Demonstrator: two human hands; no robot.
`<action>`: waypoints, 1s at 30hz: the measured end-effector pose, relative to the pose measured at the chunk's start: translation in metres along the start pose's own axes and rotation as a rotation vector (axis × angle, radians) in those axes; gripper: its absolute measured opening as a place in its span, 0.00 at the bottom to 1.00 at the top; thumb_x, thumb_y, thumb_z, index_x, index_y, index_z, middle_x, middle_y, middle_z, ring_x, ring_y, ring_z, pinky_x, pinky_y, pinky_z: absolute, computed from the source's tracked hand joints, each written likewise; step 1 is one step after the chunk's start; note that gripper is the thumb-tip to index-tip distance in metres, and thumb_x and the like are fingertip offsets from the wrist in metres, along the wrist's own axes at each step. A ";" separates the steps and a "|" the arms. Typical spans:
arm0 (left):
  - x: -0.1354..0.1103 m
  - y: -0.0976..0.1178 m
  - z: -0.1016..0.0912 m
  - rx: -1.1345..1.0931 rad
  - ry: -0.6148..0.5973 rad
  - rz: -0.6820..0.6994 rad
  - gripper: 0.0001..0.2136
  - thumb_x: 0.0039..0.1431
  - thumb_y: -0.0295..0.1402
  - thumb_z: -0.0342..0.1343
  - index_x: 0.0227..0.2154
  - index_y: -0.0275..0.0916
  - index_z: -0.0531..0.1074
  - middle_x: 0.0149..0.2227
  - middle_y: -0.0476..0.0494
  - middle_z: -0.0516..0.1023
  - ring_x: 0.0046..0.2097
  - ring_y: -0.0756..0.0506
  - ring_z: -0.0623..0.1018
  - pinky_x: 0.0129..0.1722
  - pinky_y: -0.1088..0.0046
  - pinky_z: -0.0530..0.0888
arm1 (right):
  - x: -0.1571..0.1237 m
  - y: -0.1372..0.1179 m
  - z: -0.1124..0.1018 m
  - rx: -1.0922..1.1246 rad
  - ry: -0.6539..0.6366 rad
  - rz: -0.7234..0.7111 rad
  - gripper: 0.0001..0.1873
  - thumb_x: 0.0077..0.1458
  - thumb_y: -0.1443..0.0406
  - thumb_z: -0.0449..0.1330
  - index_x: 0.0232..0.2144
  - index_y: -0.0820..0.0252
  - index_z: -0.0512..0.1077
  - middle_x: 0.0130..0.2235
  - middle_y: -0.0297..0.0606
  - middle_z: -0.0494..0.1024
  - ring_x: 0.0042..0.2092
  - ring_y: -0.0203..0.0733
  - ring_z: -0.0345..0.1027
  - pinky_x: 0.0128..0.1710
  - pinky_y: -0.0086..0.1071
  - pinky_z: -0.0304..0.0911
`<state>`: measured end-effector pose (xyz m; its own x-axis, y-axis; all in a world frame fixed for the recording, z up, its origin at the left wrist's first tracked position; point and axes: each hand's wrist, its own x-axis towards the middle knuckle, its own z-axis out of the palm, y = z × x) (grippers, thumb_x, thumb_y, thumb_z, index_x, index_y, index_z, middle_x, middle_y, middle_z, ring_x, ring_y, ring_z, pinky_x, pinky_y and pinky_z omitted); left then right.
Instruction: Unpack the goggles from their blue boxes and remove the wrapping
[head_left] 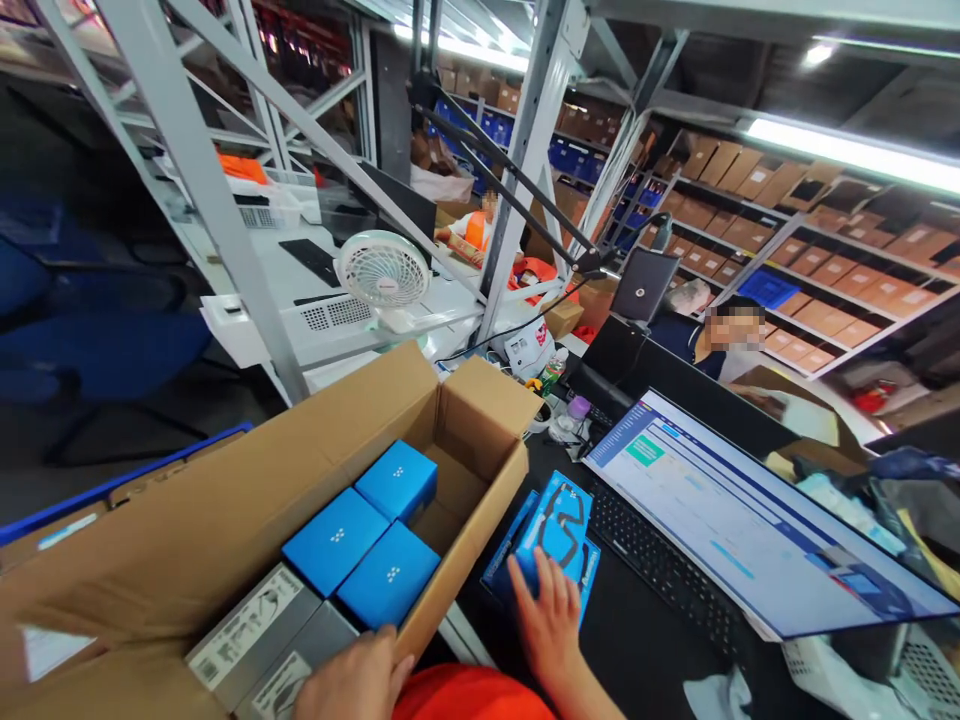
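Our right hand [551, 610] lay flat and open on the blue packets [562, 525], hemmed between the cardboard box [480, 500] and the keyboard [660, 565]. Our left hand [352, 680] met the carton's rim beside the blue boxes [390, 578]; we could not tell its grip.

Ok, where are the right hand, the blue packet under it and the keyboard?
right hand [551, 615]: head view, back of the hand.
blue packet [562, 525]: head view, its printed top face.
keyboard [652, 560]: head view, middle keys.
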<state>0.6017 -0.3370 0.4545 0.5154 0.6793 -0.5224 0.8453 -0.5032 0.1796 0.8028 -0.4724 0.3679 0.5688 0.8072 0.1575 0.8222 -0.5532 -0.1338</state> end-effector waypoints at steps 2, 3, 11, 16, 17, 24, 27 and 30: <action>-0.001 0.001 0.000 -0.005 0.008 -0.005 0.12 0.68 0.33 0.46 0.41 0.38 0.76 0.41 0.37 0.83 0.45 0.38 0.82 0.40 0.65 0.73 | -0.011 -0.004 0.012 0.070 -0.070 -0.060 0.34 0.58 0.75 0.53 0.59 0.34 0.69 0.63 0.34 0.69 0.63 0.59 0.63 0.60 0.57 0.57; -0.002 0.001 0.000 -0.010 0.017 -0.005 0.12 0.68 0.32 0.47 0.41 0.38 0.76 0.41 0.37 0.83 0.45 0.39 0.82 0.40 0.66 0.73 | -0.013 -0.002 0.011 0.088 -0.066 -0.091 0.33 0.57 0.74 0.55 0.59 0.35 0.69 0.63 0.34 0.69 0.62 0.60 0.64 0.59 0.57 0.58; -0.009 0.001 -0.005 -0.068 0.032 -0.013 0.12 0.66 0.29 0.49 0.43 0.36 0.77 0.40 0.34 0.83 0.44 0.37 0.83 0.41 0.64 0.75 | 0.076 -0.042 -0.105 0.359 0.205 -0.508 0.26 0.62 0.66 0.56 0.62 0.53 0.65 0.57 0.47 0.73 0.57 0.52 0.68 0.54 0.48 0.67; -0.013 -0.002 -0.013 -0.129 -0.006 -0.009 0.12 0.65 0.28 0.50 0.43 0.35 0.78 0.43 0.33 0.83 0.47 0.36 0.82 0.45 0.62 0.75 | 0.154 -0.154 -0.089 0.261 -0.401 -0.668 0.27 0.65 0.57 0.55 0.65 0.50 0.62 0.71 0.45 0.53 0.70 0.57 0.48 0.64 0.53 0.54; -0.014 -0.003 -0.013 -0.146 -0.004 -0.009 0.12 0.65 0.27 0.49 0.43 0.35 0.78 0.44 0.33 0.83 0.47 0.36 0.82 0.45 0.61 0.75 | 0.164 -0.172 -0.074 0.196 -0.475 -0.592 0.32 0.65 0.55 0.55 0.67 0.54 0.57 0.72 0.49 0.47 0.71 0.62 0.42 0.64 0.59 0.50; -0.011 -0.011 -0.009 -0.232 -0.008 -0.033 0.16 0.64 0.22 0.45 0.44 0.33 0.78 0.44 0.32 0.82 0.47 0.35 0.82 0.46 0.58 0.75 | 0.201 -0.204 -0.015 -0.084 -0.523 -0.256 0.50 0.61 0.47 0.56 0.71 0.69 0.39 0.72 0.63 0.39 0.70 0.71 0.36 0.59 0.69 0.48; -0.009 -0.011 -0.010 -0.232 -0.007 -0.025 0.17 0.63 0.21 0.44 0.44 0.33 0.79 0.44 0.32 0.83 0.47 0.35 0.82 0.46 0.57 0.76 | 0.210 -0.193 -0.021 -0.054 -0.508 -0.292 0.57 0.54 0.51 0.64 0.71 0.70 0.38 0.70 0.66 0.47 0.66 0.69 0.50 0.56 0.56 0.59; -0.008 -0.011 -0.009 -0.209 0.000 -0.011 0.17 0.64 0.21 0.44 0.44 0.34 0.78 0.44 0.32 0.82 0.47 0.35 0.82 0.46 0.57 0.76 | 0.215 -0.185 -0.030 -0.046 -0.497 -0.273 0.68 0.37 0.57 0.74 0.71 0.68 0.39 0.63 0.63 0.61 0.60 0.67 0.59 0.53 0.51 0.63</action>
<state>0.5899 -0.3317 0.4645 0.5056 0.6844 -0.5253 0.8620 -0.3739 0.3424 0.7734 -0.2023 0.4560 0.2662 0.9160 -0.3002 0.9446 -0.3100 -0.1082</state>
